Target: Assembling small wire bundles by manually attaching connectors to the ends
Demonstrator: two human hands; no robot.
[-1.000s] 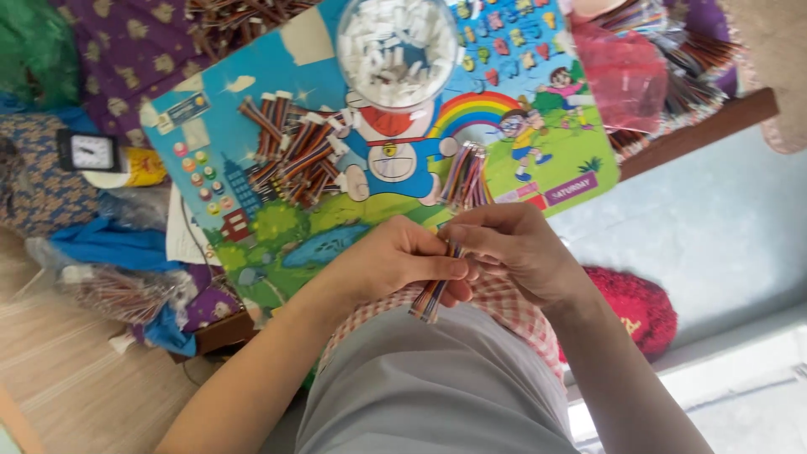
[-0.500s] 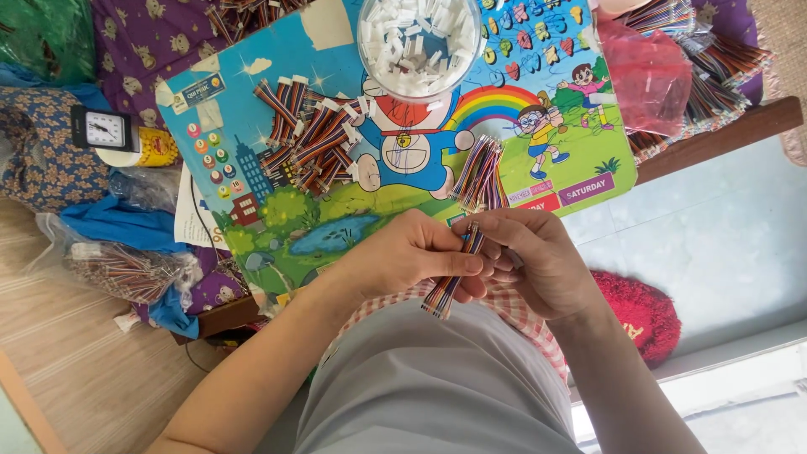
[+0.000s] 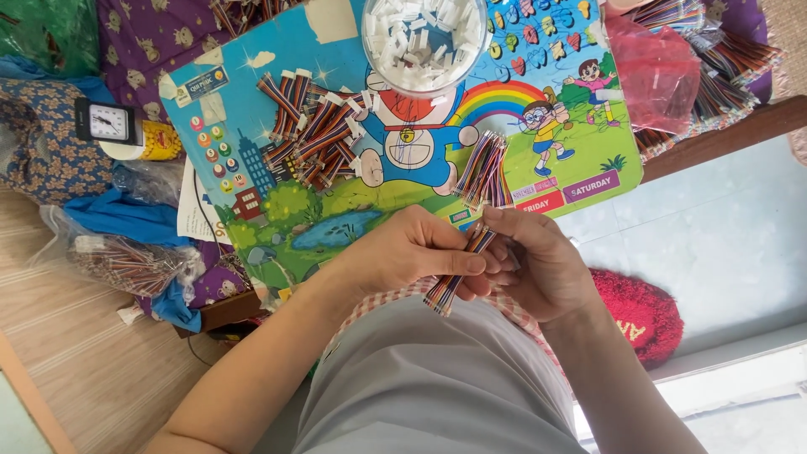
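Rainbow ribbon cable [image 3: 458,271] pinched in our left hand [image 3: 416,252] and right hand [image 3: 538,265], fingers clenched on it, above the cartoon surface [image 3: 277,210].

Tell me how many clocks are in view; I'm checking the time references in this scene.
1: a small black clock stands at the left edge of the cartoon play board, beside the yellow container. Others may be hidden under the clutter.

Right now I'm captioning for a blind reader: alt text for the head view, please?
Two hands, left hand and right hand, pinch a short rainbow ribbon cable over a cartoon-printed table that holds a cable pile and a bowl of white connectors.
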